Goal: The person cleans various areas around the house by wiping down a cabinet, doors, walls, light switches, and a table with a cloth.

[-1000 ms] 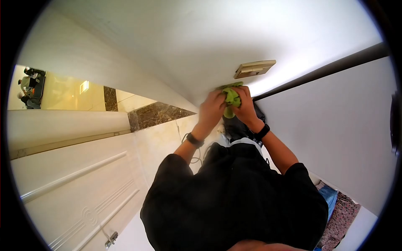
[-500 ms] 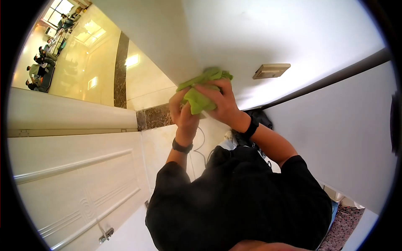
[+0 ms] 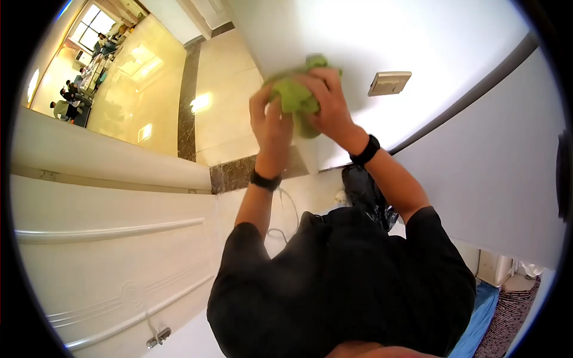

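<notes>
Visibly crumpled green cloth (image 3: 293, 96) | left fingers (image 3: 258, 110), right fingers (image 3: 327, 86) pinching it | smooth white wall (image 3: 412, 48)

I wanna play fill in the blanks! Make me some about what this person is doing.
The cloth between the left hand and right hand is coloured ____.
In the picture, the wall plate sits on the cloth's ____ side.
Counting both wrists, there are ____ dark wristbands.

Missing words: green; right; two.

2 hands (image 3: 332, 110), 1 grn cloth (image 3: 294, 95), 2 blk wristbands (image 3: 365, 150), 1 wall plate (image 3: 390, 83), 1 dr handle (image 3: 159, 338).
</notes>
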The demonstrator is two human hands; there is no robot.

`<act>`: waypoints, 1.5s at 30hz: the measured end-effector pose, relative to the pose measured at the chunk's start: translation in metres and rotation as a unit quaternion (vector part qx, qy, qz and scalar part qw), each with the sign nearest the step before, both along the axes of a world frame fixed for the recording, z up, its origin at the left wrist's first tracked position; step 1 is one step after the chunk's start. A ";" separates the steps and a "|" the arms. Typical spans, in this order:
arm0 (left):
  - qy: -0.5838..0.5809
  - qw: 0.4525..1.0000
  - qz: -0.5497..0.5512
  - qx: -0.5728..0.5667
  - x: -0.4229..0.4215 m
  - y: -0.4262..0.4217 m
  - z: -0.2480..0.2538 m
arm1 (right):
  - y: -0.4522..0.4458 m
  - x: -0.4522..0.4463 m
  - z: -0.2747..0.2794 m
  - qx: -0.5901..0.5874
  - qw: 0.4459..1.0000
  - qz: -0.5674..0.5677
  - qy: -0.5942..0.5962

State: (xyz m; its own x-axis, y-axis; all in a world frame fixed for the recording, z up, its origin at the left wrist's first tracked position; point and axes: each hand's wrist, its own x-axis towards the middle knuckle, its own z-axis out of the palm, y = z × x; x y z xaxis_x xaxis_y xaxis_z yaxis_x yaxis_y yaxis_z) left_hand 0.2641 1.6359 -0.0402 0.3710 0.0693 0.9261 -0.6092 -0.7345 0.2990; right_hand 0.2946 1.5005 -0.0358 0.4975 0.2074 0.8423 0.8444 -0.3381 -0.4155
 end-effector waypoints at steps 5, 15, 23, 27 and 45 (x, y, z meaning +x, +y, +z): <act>-0.054 0.998 -0.031 0.016 0.012 0.011 -0.005 | 0.019 0.000 -0.003 0.034 0.995 -0.073 -0.063; 0.187 0.974 -0.096 0.087 -0.019 0.032 -0.125 | 0.018 -0.031 -0.149 -0.051 0.976 -0.114 0.181; 0.474 0.871 -0.071 0.110 -0.190 0.081 -0.251 | 0.039 -0.167 -0.281 -0.178 0.902 0.089 0.384; 0.555 0.822 -0.107 0.071 -0.281 0.144 -0.260 | 0.076 -0.235 -0.286 -0.200 0.819 0.261 0.470; 0.340 0.846 0.228 -0.342 -0.558 0.429 -0.103 | 0.489 -0.408 -0.106 -0.235 0.749 0.562 0.261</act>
State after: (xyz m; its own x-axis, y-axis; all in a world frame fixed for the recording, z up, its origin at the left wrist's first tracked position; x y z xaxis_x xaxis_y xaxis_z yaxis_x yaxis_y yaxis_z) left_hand -0.2940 2.0651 -0.1437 0.5922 0.7817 0.1956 0.1729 -0.3604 0.9166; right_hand -0.1139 1.9898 -0.1418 0.0228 0.9549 0.2960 0.4698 0.2511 -0.8463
